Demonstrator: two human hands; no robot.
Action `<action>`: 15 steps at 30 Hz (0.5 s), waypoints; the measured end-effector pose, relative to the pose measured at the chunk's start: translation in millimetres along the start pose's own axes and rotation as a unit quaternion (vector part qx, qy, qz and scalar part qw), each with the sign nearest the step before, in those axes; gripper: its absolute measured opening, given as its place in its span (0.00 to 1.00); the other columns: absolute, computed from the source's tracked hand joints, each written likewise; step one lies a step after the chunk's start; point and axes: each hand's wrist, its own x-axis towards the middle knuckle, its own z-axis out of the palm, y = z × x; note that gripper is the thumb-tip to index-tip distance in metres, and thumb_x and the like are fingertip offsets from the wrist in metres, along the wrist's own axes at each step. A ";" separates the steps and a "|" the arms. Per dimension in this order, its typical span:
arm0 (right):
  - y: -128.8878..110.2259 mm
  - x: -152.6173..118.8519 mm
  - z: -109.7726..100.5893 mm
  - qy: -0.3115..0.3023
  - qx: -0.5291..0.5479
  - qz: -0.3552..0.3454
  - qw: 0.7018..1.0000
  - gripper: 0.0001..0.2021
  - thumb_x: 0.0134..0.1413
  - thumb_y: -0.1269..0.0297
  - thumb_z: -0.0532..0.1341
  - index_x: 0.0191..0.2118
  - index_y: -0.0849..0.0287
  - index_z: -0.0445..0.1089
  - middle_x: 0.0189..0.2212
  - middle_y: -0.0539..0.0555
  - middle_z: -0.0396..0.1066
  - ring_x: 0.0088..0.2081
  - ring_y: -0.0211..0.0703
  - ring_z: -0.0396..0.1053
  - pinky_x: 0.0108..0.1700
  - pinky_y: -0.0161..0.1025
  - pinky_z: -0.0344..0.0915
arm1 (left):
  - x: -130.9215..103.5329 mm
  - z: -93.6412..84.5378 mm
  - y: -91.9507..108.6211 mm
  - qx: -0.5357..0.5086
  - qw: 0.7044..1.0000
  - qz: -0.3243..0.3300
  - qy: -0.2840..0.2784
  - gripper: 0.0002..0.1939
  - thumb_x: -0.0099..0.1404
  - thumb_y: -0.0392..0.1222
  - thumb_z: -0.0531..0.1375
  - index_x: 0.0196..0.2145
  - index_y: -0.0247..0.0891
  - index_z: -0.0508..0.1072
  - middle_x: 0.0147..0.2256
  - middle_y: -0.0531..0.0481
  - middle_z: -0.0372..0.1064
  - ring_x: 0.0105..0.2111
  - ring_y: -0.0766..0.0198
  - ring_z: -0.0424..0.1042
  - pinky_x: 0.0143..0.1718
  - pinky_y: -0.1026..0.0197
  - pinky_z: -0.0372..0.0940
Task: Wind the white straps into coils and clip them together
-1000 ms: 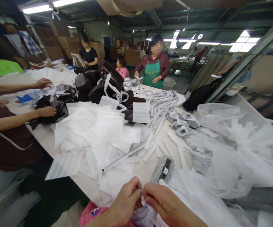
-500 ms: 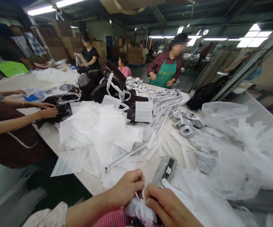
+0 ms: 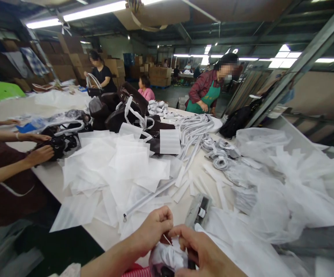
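Observation:
A bundle wrapped in thin white sheeting (image 3: pixel 168 257), with dark shiny parts showing below, is at the near table edge in front of me. My left hand (image 3: pixel 154 227) is closed in a pinch just above it, and a thin white strip (image 3: pixel 167 240) shows beneath its fingers. Curled around the bundle's right side is my right hand (image 3: pixel 200 252), its index finger close to the left fingertips. Part of the bundle is hidden by both hands. Just beyond them stands a grey tape dispenser (image 3: pixel 198 211) with a white roll.
White foam sheets (image 3: pixel 111 161) lie heaped left of centre, a grey-white strap (image 3: pixel 149 198) across them. Dark handbags (image 3: pixel 106 109), bundled straps (image 3: pixel 195 127) and clear plastic bags (image 3: pixel 282 204) lie around. At left, a co-worker's hands (image 3: pixel 41 148) handle a dark bag; another person in a green apron (image 3: pixel 210 98) stands opposite.
The view has shifted slightly. My right fingers have loosened and spread a little over the bundle, while my left hand keeps its pinch. The person in the green apron now leans over the table.

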 end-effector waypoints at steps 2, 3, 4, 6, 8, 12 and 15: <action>-0.1 0.3 1.7 0.004 0.011 -0.003 1.000 0.15 0.34 0.70 0.64 0.34 0.56 0.65 0.23 0.42 0.59 0.25 0.33 0.54 0.27 0.33 0.47 | 0.1 0.4 1.2 -0.001 1.000 0.015 0.003 0.08 0.46 0.42 0.55 0.26 0.40 0.60 0.14 0.62 0.59 0.14 0.72 0.59 0.17 0.68 0.56; 0.0 0.1 3.8 0.004 0.008 -0.004 1.000 0.13 0.35 0.70 0.64 0.32 0.56 0.65 0.22 0.42 0.59 0.24 0.33 0.54 0.27 0.33 0.46 | 0.7 0.8 1.9 0.001 1.000 0.029 0.009 0.08 0.47 0.43 0.55 0.26 0.40 0.60 0.14 0.62 0.59 0.13 0.72 0.60 0.17 0.68 0.57; 0.6 -0.2 6.8 0.010 -0.006 -0.005 1.000 0.12 0.35 0.69 0.63 0.32 0.56 0.65 0.22 0.42 0.59 0.24 0.33 0.54 0.27 0.33 0.47 | 1.7 1.1 3.2 0.005 0.999 0.044 0.013 0.08 0.48 0.43 0.55 0.26 0.40 0.60 0.14 0.62 0.59 0.13 0.72 0.60 0.17 0.68 0.57; 4.1 -1.4 14.3 0.008 -0.032 -0.019 0.999 0.11 0.35 0.69 0.63 0.32 0.56 0.66 0.23 0.43 0.61 0.25 0.34 0.55 0.29 0.34 0.47 | 5.4 0.2 8.2 0.009 0.997 0.073 0.022 0.07 0.49 0.43 0.56 0.26 0.39 0.61 0.15 0.62 0.58 0.13 0.72 0.60 0.17 0.68 0.57; 10.8 -3.0 21.0 -0.036 -0.005 -0.027 0.999 0.08 0.38 0.67 0.62 0.31 0.56 0.67 0.23 0.44 0.61 0.26 0.35 0.56 0.29 0.34 0.49 | 9.9 -4.3 16.6 -0.001 0.994 0.095 0.051 0.08 0.50 0.44 0.56 0.26 0.40 0.60 0.15 0.63 0.56 0.13 0.73 0.57 0.17 0.67 0.60; 21.0 -4.1 12.2 -0.060 0.108 -0.005 0.992 0.09 0.37 0.67 0.61 0.30 0.57 0.65 0.23 0.44 0.60 0.25 0.34 0.56 0.27 0.33 0.48 | 11.5 -17.5 34.0 -0.020 0.986 0.121 0.109 0.09 0.57 0.45 0.55 0.30 0.41 0.57 0.20 0.63 0.60 0.19 0.72 0.63 0.30 0.60 0.69; 17.6 -0.5 -16.2 -0.002 0.192 0.000 0.981 0.13 0.36 0.68 0.63 0.33 0.58 0.62 0.23 0.43 0.59 0.26 0.32 0.54 0.27 0.32 0.47 | 1.7 -18.9 37.4 0.014 0.996 0.082 -0.016 0.10 0.63 0.48 0.53 0.36 0.39 0.61 0.29 0.54 0.72 0.30 0.66 0.72 0.38 0.59 0.65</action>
